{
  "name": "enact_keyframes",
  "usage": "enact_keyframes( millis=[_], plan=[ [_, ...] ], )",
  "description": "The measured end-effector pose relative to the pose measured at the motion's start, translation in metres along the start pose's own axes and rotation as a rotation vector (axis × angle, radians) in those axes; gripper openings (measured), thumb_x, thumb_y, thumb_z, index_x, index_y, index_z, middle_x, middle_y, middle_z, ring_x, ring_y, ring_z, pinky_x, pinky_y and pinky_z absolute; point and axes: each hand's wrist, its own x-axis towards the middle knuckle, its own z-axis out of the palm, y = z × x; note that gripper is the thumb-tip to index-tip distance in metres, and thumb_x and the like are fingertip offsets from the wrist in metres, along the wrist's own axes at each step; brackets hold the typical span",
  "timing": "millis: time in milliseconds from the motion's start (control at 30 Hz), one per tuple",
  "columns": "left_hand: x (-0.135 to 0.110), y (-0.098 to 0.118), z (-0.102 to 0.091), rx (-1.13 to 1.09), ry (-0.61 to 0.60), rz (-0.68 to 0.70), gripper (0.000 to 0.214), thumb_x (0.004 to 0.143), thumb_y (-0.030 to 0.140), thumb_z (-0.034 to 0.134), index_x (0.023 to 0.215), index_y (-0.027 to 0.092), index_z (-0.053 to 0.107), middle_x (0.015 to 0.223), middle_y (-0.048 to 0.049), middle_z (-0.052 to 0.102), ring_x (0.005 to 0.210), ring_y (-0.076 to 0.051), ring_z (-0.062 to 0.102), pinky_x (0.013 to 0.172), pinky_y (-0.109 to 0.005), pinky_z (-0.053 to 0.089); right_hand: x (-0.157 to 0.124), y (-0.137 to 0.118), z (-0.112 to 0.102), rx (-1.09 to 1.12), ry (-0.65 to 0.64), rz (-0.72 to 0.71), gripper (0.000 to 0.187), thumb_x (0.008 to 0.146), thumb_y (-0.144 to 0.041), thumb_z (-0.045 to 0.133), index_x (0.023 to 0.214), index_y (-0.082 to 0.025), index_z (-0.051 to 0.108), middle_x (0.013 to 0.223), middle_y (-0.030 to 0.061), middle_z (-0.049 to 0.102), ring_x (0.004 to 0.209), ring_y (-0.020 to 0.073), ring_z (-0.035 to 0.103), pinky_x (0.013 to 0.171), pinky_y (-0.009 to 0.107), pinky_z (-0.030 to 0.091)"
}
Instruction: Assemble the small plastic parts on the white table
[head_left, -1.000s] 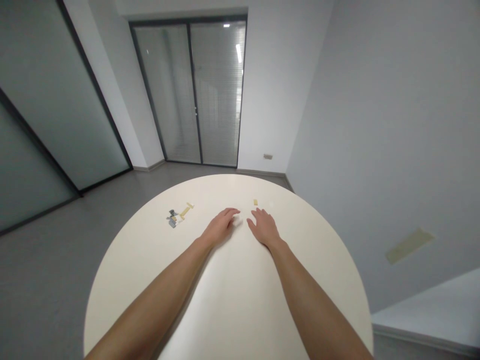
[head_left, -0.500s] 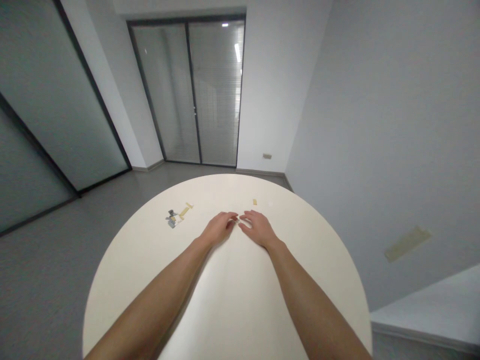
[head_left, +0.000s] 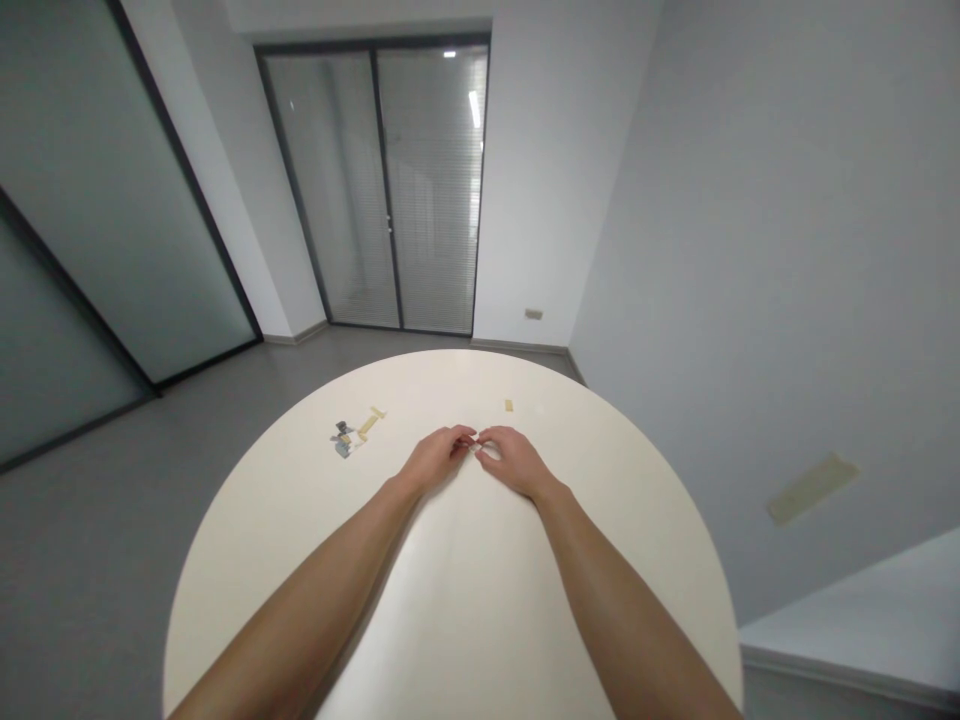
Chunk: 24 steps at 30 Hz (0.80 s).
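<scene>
Cream-white, the round tabletop [head_left: 465, 600] is filling the lower middle of the frame, and just below the picture's centre the left hand [head_left: 439, 457] and the right hand [head_left: 516, 458] are facing each other, their fingertips close together. Between those fingertips a tiny pale piece [head_left: 475, 447] is showing, mostly hidden and too small to identify. Both hands are curling, thumb towards fingers, the right leaving a narrow gap between thumb and forefinger; whether either is actually pinching the piece, I cannot tell. A small yellow scrap [head_left: 509, 406] is lying just beyond the right hand, while left of centre a grey cluster of bits [head_left: 343, 440] and a yellow strip [head_left: 369, 424] are lying near each other, well apart from the left hand. The likeliest trouble, as I am judging it, is a slip: so small a piece is offering the fingertips little to hold, and uneven pressure could be sending it skidding over the smooth surface. Its paleness against the cream could be making it hard to find, and the fingers covering it could be hiding a poor alignment. A careless right knuckle could also be brushing the yellow scrap.
</scene>
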Motion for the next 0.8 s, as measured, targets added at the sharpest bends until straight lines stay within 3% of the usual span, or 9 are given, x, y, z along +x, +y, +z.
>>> enact_keyframes(
  millis=[433, 800],
  plan=[
    [-0.001, 0.007, -0.005, 0.081, 0.043, -0.008, 0.029, 0.091, 0.032, 0.053, 0.115, 0.023, 0.065, 0.107, -0.0063, 0.071, 0.1, -0.021, 0.062, 0.087, -0.031, 0.048, 0.003, -0.01, -0.002, -0.009, 0.061, 0.047, 0.018, 0.087, -0.022, 0.062, 0.103, -0.021, 0.071, 0.102, 0.005, 0.073, 0.099, 0.0199, 0.063, 0.093, 0.033, 0.046],
    [-0.001, 0.01, -0.006, 0.094, 0.014, -0.001, 0.025, 0.09, 0.027, 0.052, 0.11, 0.023, 0.067, 0.102, -0.004, 0.072, 0.097, -0.02, 0.062, 0.083, -0.03, 0.048, 0.002, -0.01, -0.002, -0.027, -0.022, 0.064, 0.02, 0.092, -0.022, 0.055, 0.104, -0.022, 0.071, 0.098, 0.0042, 0.073, 0.092, 0.0175, 0.063, 0.086, 0.03, 0.045]
  ],
)
